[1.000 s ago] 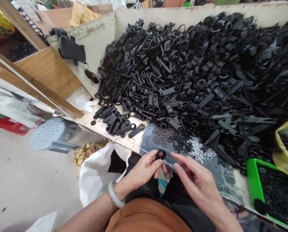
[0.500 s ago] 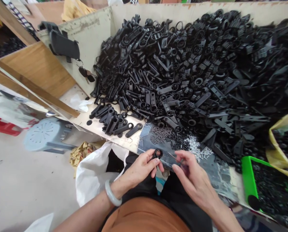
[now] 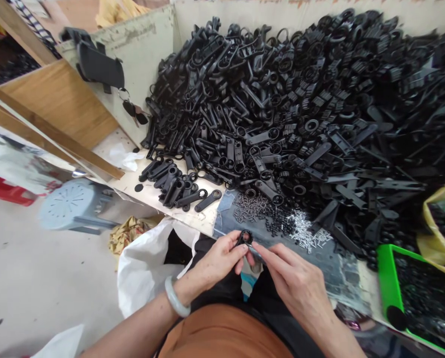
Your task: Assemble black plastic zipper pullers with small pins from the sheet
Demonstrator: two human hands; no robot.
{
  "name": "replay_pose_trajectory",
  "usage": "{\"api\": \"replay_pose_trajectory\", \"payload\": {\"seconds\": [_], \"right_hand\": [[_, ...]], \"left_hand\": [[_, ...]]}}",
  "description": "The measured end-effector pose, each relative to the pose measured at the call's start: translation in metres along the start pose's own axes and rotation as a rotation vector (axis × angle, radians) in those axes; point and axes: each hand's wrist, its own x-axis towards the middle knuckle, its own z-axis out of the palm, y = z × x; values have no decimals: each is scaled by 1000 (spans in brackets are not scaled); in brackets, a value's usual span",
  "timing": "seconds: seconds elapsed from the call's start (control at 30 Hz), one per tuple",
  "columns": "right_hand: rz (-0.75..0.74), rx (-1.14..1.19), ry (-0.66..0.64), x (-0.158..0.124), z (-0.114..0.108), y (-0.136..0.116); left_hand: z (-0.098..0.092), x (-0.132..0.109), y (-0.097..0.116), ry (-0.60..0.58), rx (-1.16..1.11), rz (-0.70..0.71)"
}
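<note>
My left hand (image 3: 222,259) is closed on a black plastic part with a toothed ring end (image 3: 246,237), held above the front edge of the worktop. Against the right side of that ring are the fingertips of my right hand (image 3: 293,271), pinched together. What they hold, if anything, is hidden. Just beyond the hands lie small brown-grey pieces (image 3: 249,209), small black pieces (image 3: 278,223) and shiny metal pins (image 3: 303,231) on a dark sheet (image 3: 228,223). Several finished-looking black arms (image 3: 172,184) lie in a group to the left.
A large heap of black plastic parts (image 3: 245,94) fills the back. At the right stands a green tray (image 3: 389,278) of small black pieces beside a yellow bag (image 3: 431,238). A white sack (image 3: 133,271) hangs open below the worktop, near a blue stool (image 3: 67,204).
My right hand has moved left, bringing its fingertips to the ring. The thin metal piece that stuck out of its fingers is no longer visible. My left hand holds the part nearly in place.
</note>
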Motion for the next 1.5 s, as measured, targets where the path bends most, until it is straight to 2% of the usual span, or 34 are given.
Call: {"api": "replay_pose_trajectory", "payload": {"seconds": [0.37, 0.87, 1.13, 1.5], "right_hand": [[31, -94, -95, 0, -3, -8], [120, -211, -71, 9, 0, -23], [167, -102, -28, 9, 4, -21], [111, -266, -7, -1, 8, -25]], "left_hand": [[6, 1, 1, 68, 43, -6], [10, 7, -1, 156, 41, 5], [7, 7, -2, 132, -86, 7], [9, 5, 5, 109, -62, -19]]}}
